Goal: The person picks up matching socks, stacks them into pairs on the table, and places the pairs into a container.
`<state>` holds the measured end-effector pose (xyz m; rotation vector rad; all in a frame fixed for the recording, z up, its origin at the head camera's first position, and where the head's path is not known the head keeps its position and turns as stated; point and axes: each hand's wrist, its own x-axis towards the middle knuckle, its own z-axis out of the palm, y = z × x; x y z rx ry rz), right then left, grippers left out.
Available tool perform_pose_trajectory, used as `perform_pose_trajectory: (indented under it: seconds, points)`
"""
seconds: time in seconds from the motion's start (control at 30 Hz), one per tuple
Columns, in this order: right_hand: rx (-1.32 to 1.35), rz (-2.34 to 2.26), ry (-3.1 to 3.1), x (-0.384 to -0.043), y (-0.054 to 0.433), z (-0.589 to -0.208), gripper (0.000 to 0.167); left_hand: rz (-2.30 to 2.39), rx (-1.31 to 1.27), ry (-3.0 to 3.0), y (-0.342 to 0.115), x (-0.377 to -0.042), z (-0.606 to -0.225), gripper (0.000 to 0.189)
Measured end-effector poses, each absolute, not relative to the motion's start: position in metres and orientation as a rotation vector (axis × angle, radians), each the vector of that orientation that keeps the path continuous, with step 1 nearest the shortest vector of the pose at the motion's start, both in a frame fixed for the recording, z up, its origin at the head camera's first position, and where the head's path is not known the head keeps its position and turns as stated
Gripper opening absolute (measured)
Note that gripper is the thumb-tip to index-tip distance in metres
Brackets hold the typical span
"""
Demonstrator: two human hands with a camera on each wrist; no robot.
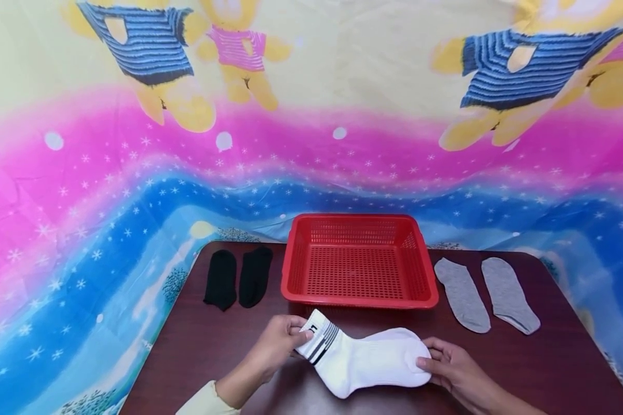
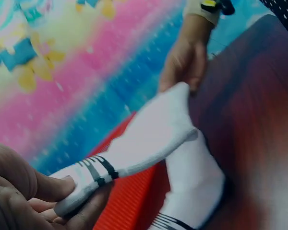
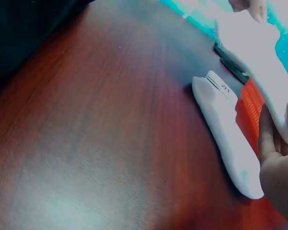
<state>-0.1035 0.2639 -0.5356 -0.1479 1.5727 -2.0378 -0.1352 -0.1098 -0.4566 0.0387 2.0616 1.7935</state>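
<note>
A white ankle sock point(image 1: 363, 360) with dark stripes round its cuff is stretched sideways between both hands, in front of the red basket point(image 1: 360, 302). My left hand point(image 1: 279, 346) pinches the striped cuff between thumb and fingers. At the other end, my right hand point(image 1: 454, 369) grips the toe. Both wrist views show this sock raised above the table, with a second white striped sock point(image 3: 225, 134) lying flat beneath it. From the head view that second sock is hidden behind the raised one.
Two black socks point(image 1: 221, 279) lie left of the basket. Two grey socks point(image 1: 464, 297) lie to its right. The dark brown table point(image 1: 560, 369) meets a colourful patterned cloth point(image 1: 342, 155) at its far edge.
</note>
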Motion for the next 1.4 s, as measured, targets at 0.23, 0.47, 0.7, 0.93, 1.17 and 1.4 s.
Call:
perform_pose_trajectory:
  seconds: [0.23,0.47,0.7,0.93,1.17,1.4]
  points:
    - [0.045,-1.999,1.707,-0.116,0.265,-0.529,0.03,1.84,-0.071,1.984,-0.109,-0.155,-0.503,0.027]
    - [0.043,-1.937,1.772,-0.122,0.268,-0.534,0.053,1.773,-0.119,2.061,-0.102,-0.159,-0.523,0.024]
    - [0.172,-1.906,1.865,-0.127,0.264,-0.54,0.057,1.756,-0.108,2.136,-0.097,-0.164,-0.528,0.018]
    - [0.243,-1.886,1.915,-0.129,0.258,-0.545,0.05,1.68,-0.12,2.248,-0.097,-0.171,-0.532,0.017]
    - [0.247,-1.837,1.947,-0.13,0.258,-0.551,0.047,1.515,-0.095,2.418,-0.099,-0.172,-0.535,0.018]
    - [0.262,-1.797,2.013,-0.132,0.256,-0.553,0.047,1.407,-0.015,2.526,-0.1,-0.17,-0.544,0.021]
